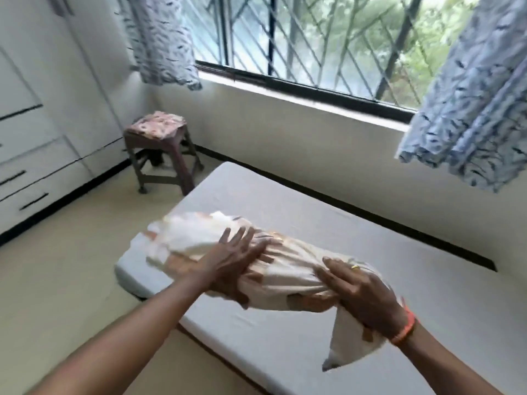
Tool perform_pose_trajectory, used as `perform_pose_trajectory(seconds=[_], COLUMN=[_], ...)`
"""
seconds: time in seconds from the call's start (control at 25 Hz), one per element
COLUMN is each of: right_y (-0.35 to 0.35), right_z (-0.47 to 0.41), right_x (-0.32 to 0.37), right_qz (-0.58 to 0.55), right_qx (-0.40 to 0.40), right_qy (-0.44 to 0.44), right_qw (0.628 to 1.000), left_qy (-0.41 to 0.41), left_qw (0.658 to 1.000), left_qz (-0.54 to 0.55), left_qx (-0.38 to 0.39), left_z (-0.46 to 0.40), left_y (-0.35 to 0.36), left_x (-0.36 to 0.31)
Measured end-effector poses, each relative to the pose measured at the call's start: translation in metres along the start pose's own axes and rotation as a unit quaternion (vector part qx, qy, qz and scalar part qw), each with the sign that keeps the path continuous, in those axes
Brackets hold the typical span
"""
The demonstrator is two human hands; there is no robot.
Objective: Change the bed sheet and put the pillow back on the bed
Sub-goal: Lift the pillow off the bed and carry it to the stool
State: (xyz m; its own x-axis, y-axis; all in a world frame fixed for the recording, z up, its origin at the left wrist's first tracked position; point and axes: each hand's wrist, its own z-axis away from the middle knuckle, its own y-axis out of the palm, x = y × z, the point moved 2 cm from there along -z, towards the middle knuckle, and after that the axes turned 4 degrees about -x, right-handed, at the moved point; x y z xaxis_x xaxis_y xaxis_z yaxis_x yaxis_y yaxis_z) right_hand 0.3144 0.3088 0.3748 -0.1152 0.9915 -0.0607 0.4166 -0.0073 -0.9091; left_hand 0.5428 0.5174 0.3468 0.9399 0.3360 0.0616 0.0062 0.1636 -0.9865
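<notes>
A bunched white sheet with tan patches (288, 269) is held above the bare white mattress (356, 232). My left hand (233, 260) grips the middle of the bundle, fingers spread over its top and the thumb under it. My right hand (365, 292) clasps the bundle's right end, and a loose corner of cloth hangs below that wrist. A folded patterned cloth (155, 124) lies on a brown stool (162, 155) in the far corner. No pillow is in view.
The mattress lies low along the wall under a barred window (313, 44). Blue-white curtains (473, 104) hang at both sides. White drawers (34, 155) line the left wall. Beige floor (65, 275) stretches between the drawers and the mattress.
</notes>
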Motion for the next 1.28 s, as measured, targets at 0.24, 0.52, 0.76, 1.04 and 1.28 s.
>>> perform_pose_trajectory(seconds=[0.24,0.52,0.76,1.04,1.28], right_y=[0.092,0.231,0.310,0.371,0.436], right_z=[-0.154,-0.340,-0.555,-0.769,-0.900], right_x=[0.084,0.177,0.250,0.270,0.267], right_qz=[-0.059,-0.100,-0.105,-0.060,-0.036], right_qx=[0.093,0.295,0.156,0.106,0.134], right_qy=[-0.036,0.041,0.052,0.093,0.188], right_qw=[0.993,0.949,0.981,0.988,0.972], left_qy=[-0.207,-0.269,-0.294,-0.286,-0.213], left_qw=[0.970,0.956,0.951,0.948,0.968], left_qz=[0.125,0.112,0.074,0.065,0.078], left_qx=[0.003,-0.002,-0.053,-0.123,-0.103], left_z=[0.097,0.138,0.157,0.128,0.076], left_y=[0.037,0.042,0.021,0.019,0.025], left_x=[0.139,0.321,0.531,0.752,0.919])
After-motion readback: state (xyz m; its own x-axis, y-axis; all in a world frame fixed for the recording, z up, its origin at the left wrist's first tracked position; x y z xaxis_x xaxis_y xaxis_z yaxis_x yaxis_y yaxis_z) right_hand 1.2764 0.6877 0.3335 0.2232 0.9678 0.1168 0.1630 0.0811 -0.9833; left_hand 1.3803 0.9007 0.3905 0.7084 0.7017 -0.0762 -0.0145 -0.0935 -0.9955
